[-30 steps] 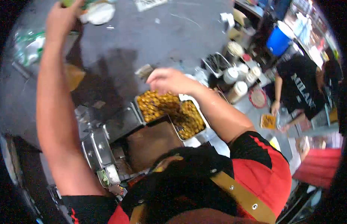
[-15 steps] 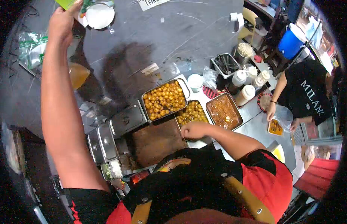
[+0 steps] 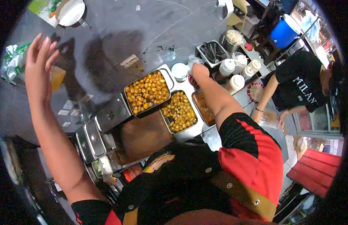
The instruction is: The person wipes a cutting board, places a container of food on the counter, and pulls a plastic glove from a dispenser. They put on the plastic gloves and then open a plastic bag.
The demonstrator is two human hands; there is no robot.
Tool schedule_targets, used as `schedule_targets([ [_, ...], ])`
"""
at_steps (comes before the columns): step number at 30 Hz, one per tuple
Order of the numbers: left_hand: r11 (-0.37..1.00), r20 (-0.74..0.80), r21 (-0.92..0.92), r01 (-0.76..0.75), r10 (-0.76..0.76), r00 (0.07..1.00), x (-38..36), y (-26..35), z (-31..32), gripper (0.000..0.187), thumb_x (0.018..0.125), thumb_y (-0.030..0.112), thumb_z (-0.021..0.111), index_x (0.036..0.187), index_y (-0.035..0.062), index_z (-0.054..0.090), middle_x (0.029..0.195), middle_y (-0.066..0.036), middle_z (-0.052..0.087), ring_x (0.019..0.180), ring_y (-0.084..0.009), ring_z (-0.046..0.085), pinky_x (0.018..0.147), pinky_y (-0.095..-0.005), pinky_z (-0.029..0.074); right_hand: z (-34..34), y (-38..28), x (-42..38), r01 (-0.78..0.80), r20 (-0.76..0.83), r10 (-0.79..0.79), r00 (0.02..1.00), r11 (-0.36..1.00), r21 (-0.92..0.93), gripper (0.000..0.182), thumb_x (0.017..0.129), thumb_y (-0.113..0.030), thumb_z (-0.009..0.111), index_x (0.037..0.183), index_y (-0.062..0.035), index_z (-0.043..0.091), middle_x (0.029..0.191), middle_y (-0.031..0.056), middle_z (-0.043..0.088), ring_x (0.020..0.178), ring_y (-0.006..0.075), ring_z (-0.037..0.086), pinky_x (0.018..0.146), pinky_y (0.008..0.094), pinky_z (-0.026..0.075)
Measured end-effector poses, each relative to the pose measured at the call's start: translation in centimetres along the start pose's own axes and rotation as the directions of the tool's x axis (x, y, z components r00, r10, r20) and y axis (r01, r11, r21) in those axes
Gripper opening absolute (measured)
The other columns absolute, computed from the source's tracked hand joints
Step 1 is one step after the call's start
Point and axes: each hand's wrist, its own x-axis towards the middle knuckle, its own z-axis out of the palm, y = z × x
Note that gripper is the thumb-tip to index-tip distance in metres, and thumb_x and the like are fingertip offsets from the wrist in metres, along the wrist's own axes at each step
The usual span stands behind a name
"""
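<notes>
My left hand (image 3: 41, 62) is raised over the counter at the left, fingers spread and holding nothing. Beyond it lies a green printed sheet (image 3: 41, 10) beside a white round plate (image 3: 71, 12). My right hand (image 3: 201, 72) reaches past the food trays, its fingers closed at a crumpled clear plastic bag (image 3: 195, 60); the fingertips are largely hidden. Left of that hand stands a white tub (image 3: 180, 71). Under my right forearm is a tray of brown sauce (image 3: 202, 107), partly covered by the arm. Two trays of small golden balls (image 3: 148, 92) (image 3: 179, 112) sit nearer the middle.
Squeeze bottles (image 3: 235, 83) and a metal bin of utensils (image 3: 212, 51) stand right of my right hand. A brown griddle (image 3: 144, 138) and lidded steel containers (image 3: 92, 139) lie before me. A co-worker (image 3: 299, 80) at the right handles a clear bag (image 3: 270, 117).
My left hand has let go of the green sheet and drawn back, opening. My right hand has moved from the tray of golden balls forward and right to the plastic bag.
</notes>
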Motion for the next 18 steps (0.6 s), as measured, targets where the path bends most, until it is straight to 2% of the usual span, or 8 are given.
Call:
schedule_targets([
  [4,0.984,0.067,0.017,0.178,-0.179,0.982,-7.8,-1.5,-3.4,0.049,0.101,0.021,0.063,0.142,-0.0008,0.049,0.131,-0.013,0.058,0.112,-0.0210,0.063,0.091,-0.0330,0.053,-0.2,0.5,2.2,0.055,-0.011,-0.055,0.998,0.998,0.012,0.027,0.094,-0.014,0.048,0.108,-0.0033,0.070,0.108,0.0232,0.072,0.099,0.0395,0.071,0.085,0.0502,0.057],
  [5,0.976,0.078,0.016,0.217,-0.218,0.973,-9.7,-2.5,-4.6,0.046,0.101,0.020,0.062,0.140,-0.0008,0.052,0.130,-0.012,0.059,0.108,-0.0200,0.064,0.088,-0.0317,0.053,0.0,0.5,2.5,0.078,-0.254,-0.065,0.965,0.996,0.043,0.025,0.091,-0.016,0.056,0.104,-0.0037,0.073,0.104,0.0208,0.074,0.097,0.0371,0.073,0.080,0.0490,0.059],
  [6,0.965,0.110,0.059,0.256,-0.261,0.959,-11.8,-3.2,-5.8,0.044,0.100,0.023,0.062,0.138,0.0013,0.054,0.131,-0.013,0.060,0.107,-0.0204,0.065,0.088,-0.0320,0.053,-1.0,0.5,3.3,0.006,-0.215,0.032,0.976,0.985,0.171,0.025,0.090,-0.018,0.056,0.102,-0.0031,0.072,0.103,0.0220,0.073,0.097,0.0404,0.071,0.083,0.0517,0.057],
  [10,0.882,0.178,0.211,0.420,-0.458,0.871,-18.7,-5.8,-8.3,0.035,0.099,0.024,0.063,0.127,0.0024,0.060,0.117,-0.011,0.067,0.095,-0.0176,0.066,0.084,-0.0302,0.053,-7.9,0.6,2.3,0.249,-0.486,-0.074,0.871,0.919,0.307,0.026,0.093,-0.024,0.058,0.099,-0.0021,0.069,0.101,0.0247,0.071,0.095,0.0441,0.068,0.087,0.0510,0.053],
  [12,0.865,0.185,0.086,0.494,-0.501,0.845,-21.2,-7.4,-7.6,0.025,0.099,0.018,0.065,0.117,0.0002,0.062,0.103,-0.008,0.066,0.088,-0.0148,0.065,0.081,-0.0292,0.052,-9.8,1.3,2.7,0.348,-0.594,-0.111,0.797,0.888,0.301,0.024,0.092,-0.024,0.061,0.098,-0.0017,0.069,0.101,0.0234,0.071,0.096,0.0425,0.068,0.085,0.0486,0.053],
  [14,0.824,0.193,0.052,0.564,-0.562,0.804,-23.0,-9.3,-6.9,0.021,0.098,0.012,0.065,0.115,-0.0004,0.063,0.103,-0.008,0.067,0.087,-0.0140,0.065,0.081,-0.0288,0.052,-12.0,0.5,1.5,0.353,-0.619,-0.076,0.781,0.872,0.339,0.021,0.093,-0.023,0.063,0.097,-0.0024,0.068,0.099,0.0206,0.071,0.093,0.0382,0.069,0.084,0.0433,0.053],
  [16,0.804,0.180,0.088,0.588,-0.593,0.785,-23.9,-9.9,-5.3,0.019,0.098,0.011,0.065,0.114,0.0002,0.064,0.102,-0.008,0.068,0.088,-0.0129,0.065,0.081,-0.0280,0.051,-13.9,-0.7,0.0,0.387,-0.571,0.017,0.820,0.720,0.577,0.020,0.094,-0.023,0.064,0.096,-0.0036,0.069,0.097,0.0180,0.071,0.090,0.0319,0.070,0.083,0.0393,0.053],
  [18,0.804,0.150,0.108,0.584,-0.594,0.790,-24.9,-11.1,-2.8,0.014,0.096,0.009,0.068,0.108,0.0027,0.066,0.096,-0.004,0.068,0.090,-0.0106,0.064,0.079,-0.0258,0.051,-14.6,-3.4,-3.5,0.503,-0.492,-0.179,0.852,0.541,0.674,0.012,0.099,-0.014,0.060,0.095,-0.0029,0.064,0.102,0.0088,0.071,0.097,0.0179,0.066,0.087,0.0332,0.052],
])
